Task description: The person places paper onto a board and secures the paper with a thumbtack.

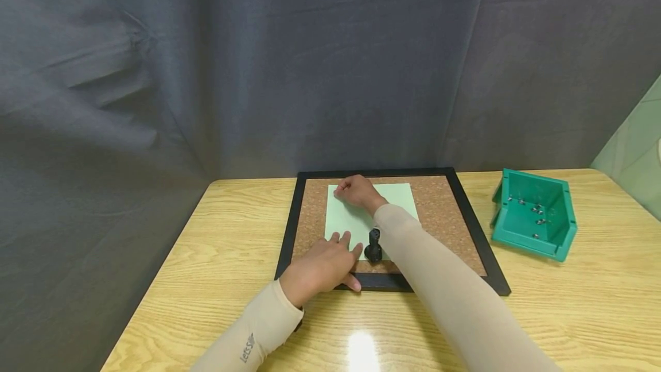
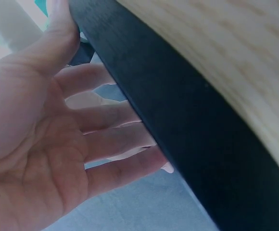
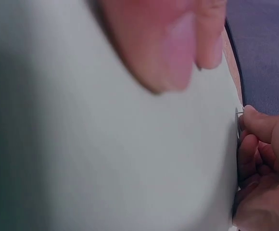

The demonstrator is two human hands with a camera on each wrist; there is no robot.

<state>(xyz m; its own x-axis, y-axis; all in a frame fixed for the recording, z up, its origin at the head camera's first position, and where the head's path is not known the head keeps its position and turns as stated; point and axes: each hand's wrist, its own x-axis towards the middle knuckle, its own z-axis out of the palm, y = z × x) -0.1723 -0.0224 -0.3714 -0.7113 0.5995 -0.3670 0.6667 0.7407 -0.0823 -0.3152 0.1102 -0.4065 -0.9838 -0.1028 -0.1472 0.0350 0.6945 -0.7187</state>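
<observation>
A pale green sheet of paper [image 1: 347, 218] lies on a cork board [image 1: 444, 217] with a black frame [image 1: 472, 240]. At the sheet's upper left corner my right hand [image 1: 358, 193] pinches a pin [image 3: 239, 112] between thumb and finger. Its thin metal point shows at the paper; the head is hidden by the fingertips. My left hand [image 1: 322, 264] rests with fingers spread on the sheet's lower left corner, its thumb over the frame's near edge. The left wrist view shows the palm [image 2: 38, 144] and straight fingers partly behind the frame.
To the right of the board stands a green plastic bin [image 1: 527, 234] with several small shiny pins [image 1: 537, 209] inside. Board and bin sit on a light wooden table [image 1: 232, 245]. Behind it hangs a dark grey cloth [image 1: 341, 73].
</observation>
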